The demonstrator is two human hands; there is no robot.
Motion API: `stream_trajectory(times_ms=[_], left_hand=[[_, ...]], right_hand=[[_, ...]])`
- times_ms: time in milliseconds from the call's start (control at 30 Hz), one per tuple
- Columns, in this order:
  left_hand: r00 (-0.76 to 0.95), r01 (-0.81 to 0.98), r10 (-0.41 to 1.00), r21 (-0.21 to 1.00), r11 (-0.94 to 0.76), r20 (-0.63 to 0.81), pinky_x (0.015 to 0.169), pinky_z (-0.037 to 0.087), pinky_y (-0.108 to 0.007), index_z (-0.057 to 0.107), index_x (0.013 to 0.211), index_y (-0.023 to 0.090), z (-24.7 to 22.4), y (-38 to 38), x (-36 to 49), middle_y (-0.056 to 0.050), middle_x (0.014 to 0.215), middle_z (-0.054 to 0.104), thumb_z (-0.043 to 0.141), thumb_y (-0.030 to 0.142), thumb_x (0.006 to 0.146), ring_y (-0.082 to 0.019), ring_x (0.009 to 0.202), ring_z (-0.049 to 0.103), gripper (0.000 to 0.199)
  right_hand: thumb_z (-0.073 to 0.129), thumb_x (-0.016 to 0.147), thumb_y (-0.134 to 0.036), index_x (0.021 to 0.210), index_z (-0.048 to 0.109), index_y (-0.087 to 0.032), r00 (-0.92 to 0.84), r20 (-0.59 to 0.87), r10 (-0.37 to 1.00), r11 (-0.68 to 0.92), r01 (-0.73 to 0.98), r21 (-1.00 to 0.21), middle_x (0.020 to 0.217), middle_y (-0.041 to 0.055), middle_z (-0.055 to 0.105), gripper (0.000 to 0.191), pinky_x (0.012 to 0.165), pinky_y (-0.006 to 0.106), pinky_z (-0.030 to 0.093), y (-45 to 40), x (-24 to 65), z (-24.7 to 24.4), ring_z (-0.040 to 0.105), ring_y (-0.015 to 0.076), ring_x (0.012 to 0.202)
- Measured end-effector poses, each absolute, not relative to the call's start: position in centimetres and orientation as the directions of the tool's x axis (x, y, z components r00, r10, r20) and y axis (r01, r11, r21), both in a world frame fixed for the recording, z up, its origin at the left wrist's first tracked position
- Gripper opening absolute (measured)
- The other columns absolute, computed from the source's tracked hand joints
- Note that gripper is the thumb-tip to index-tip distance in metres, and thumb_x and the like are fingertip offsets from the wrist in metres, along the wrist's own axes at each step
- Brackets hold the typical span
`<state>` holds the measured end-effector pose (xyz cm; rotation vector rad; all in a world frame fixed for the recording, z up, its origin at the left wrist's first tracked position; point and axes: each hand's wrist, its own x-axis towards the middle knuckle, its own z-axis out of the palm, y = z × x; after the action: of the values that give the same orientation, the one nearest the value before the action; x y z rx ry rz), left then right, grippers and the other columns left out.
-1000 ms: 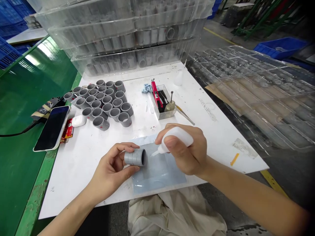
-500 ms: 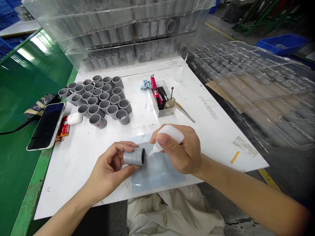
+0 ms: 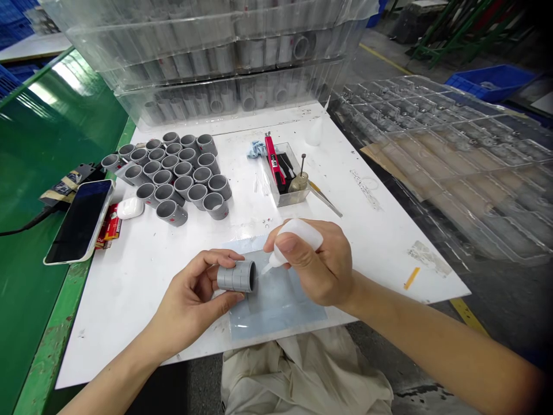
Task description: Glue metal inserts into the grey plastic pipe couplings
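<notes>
A short grey tube [image 3: 235, 276] lies on its side in the fingers of my left hand [image 3: 196, 297], its dark open end facing right. My right hand [image 3: 322, 268] grips a white squeeze bottle [image 3: 305, 233] with a narrow clear nozzle [image 3: 266, 267]. That nozzle points down and left, close to the tube's open end; whether it touches the rim I cannot tell. Under both hands is a light blue sheet [image 3: 280, 317] at the table's near edge. Several more grey tubes [image 3: 215, 206] stand upright in a group, farther back on the left.
Beyond my hands, a small clear tray [image 3: 294, 197] holds a red cutter [image 3: 273, 161] and a little jar [image 3: 298, 183]; tweezers [image 3: 326, 202] lie beside it. Stacked clear trays [image 3: 181, 109] of tubes line the back. At left are a phone [image 3: 80, 222] and a white case [image 3: 130, 208].
Both hands, the tube and the bottle hold almost the same positions. The view has shifted very slightly.
</notes>
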<state>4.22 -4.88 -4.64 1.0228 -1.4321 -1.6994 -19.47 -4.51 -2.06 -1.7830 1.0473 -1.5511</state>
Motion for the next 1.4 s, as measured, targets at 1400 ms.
stream_trajectory(times_ms=[1400], left_hand=[[-0.468, -0.014, -0.859, 0.974, -0.227, -0.207, 0.072, 0.058, -0.015, 0.073, 0.115, 0.029, -4.24, -4.95, 4.13, -0.003, 0.127, 0.075, 0.087, 0.011, 0.089, -0.013, 0.095, 0.073, 0.034]], right_hand=[[0.063, 0.112, -0.047, 0.059, 0.056, -0.018, -0.045, 0.477, -0.878, -0.467, -0.138, -0.873, 0.054, -0.0031, 0.051, 0.06, 0.048, 0.028, 0.036, -4.53, -19.72, -2.15, 0.049, 0.0108, 0.05]])
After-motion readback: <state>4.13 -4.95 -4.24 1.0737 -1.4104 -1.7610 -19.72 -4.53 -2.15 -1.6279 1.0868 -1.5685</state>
